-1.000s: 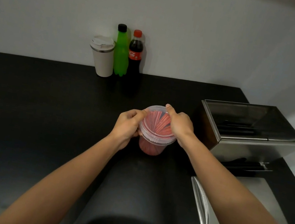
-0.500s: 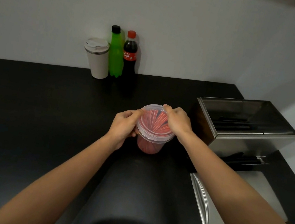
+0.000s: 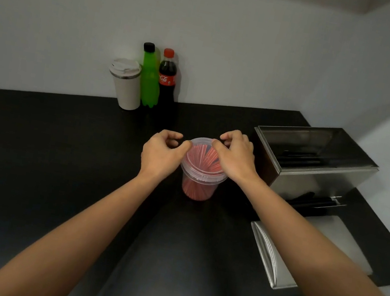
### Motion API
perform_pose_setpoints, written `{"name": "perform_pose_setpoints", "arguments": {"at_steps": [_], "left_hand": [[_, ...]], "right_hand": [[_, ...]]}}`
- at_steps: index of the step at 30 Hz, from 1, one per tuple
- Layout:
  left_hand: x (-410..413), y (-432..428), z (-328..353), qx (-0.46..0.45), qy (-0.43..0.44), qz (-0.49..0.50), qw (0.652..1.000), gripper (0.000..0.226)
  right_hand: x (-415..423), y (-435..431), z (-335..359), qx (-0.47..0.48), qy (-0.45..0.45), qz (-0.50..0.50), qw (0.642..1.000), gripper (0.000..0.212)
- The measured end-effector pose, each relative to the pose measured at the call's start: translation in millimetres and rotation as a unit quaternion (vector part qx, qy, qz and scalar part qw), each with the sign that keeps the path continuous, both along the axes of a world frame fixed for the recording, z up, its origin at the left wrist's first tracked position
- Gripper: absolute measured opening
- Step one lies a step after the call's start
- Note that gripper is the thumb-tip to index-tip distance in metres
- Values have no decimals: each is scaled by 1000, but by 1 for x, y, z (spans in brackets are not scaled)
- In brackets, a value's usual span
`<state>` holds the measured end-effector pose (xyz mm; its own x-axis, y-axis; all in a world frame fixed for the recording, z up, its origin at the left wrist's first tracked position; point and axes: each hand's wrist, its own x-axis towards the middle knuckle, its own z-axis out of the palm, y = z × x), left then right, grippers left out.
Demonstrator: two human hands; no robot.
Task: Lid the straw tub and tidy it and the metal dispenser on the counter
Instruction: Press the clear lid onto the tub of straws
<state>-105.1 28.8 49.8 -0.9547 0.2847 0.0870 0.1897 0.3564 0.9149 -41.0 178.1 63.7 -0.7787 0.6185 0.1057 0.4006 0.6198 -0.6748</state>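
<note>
Straw tub [image 3: 201,175] stood mid-desk [image 3: 30,158], clear lid [image 3: 203,158] on top. Left hand [image 3: 161,153] and right hand [image 3: 235,159] pinched opposite rim edges, likely pressing the seal down evenly. Metal dispenser [image 3: 316,164] sat open just right, its lid [image 3: 274,255] lying nearer the front edge.

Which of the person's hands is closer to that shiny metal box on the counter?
The right. The right hand rests on the straw tub just beside the metal dispenser, a small gap away. The left hand is on the tub's far side, with the tub between them.
</note>
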Motion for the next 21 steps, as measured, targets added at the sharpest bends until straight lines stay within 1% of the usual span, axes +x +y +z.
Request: {"name": "perform_pose_setpoints", "arguments": {"at_steps": [7, 12, 16, 21], "left_hand": [[11, -2, 10, -74, 137, -52, 986, 49], [28, 0, 23, -75, 203, -76, 973, 48], [46, 5, 32, -97, 262, -96, 955, 50], [80, 17, 35, -99, 301, -116, 941, 50]], "right_hand": [[19, -8, 13, 29, 7, 6, 1000, 36], [42, -14, 24, 16, 36, -7, 999, 37], [61, -16, 31, 20, 49, -13, 999, 35], [94, -10, 37, 37, 68, -25, 997, 33]]}}
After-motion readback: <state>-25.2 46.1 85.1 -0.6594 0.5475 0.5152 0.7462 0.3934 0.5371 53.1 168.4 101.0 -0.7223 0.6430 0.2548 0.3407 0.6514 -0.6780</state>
